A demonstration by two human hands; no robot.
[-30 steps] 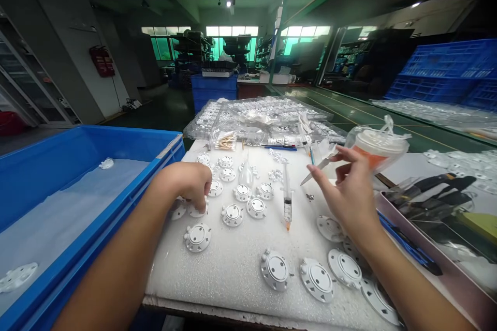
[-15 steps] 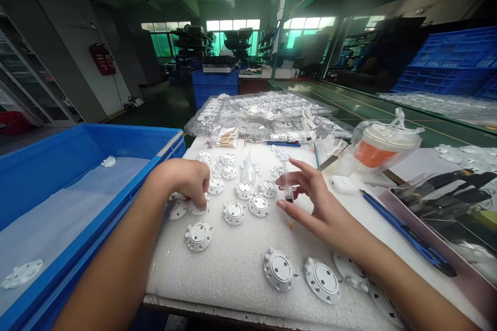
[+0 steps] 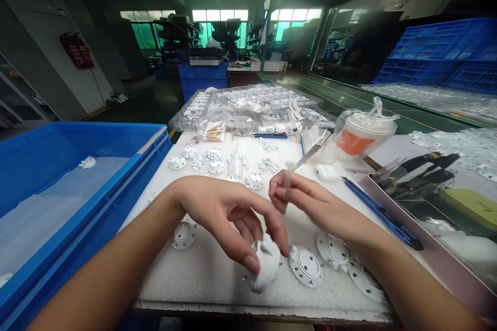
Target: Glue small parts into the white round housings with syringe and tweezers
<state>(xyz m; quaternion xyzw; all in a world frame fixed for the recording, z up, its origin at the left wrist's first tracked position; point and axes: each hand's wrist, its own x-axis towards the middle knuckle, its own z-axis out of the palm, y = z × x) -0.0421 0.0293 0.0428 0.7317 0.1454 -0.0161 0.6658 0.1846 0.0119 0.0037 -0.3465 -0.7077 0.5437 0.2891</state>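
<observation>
Near the front edge of the white foam sheet (image 3: 217, 284), my left hand (image 3: 225, 209) has its thumb and fingers closed around a white round part (image 3: 266, 271). That part is tilted, its lumpy moulded side showing. My right hand (image 3: 306, 199) is closed around a clear syringe (image 3: 288, 176) held upright; the fingers hide its lower end. To the right of the gripped part lie similar white discs (image 3: 306, 266) with small dark holes, one partly behind my right forearm. Another disc (image 3: 184, 235) lies beneath my left wrist.
A blue bin (image 3: 143, 152) stands along the left side. Toward the back are a clear pointed bottle (image 3: 235, 163), cotton swabs (image 3: 214, 132) and bagged white parts (image 3: 252, 98). At right are a wrapped tub (image 3: 361, 137), a blue cutter (image 3: 382, 214) and a tool box (image 3: 399, 212).
My left hand has moved right and forward-edge-ward from the left discs onto the white round part, which is now tilted. My right fingers have closed around the syringe. The view has shifted.
</observation>
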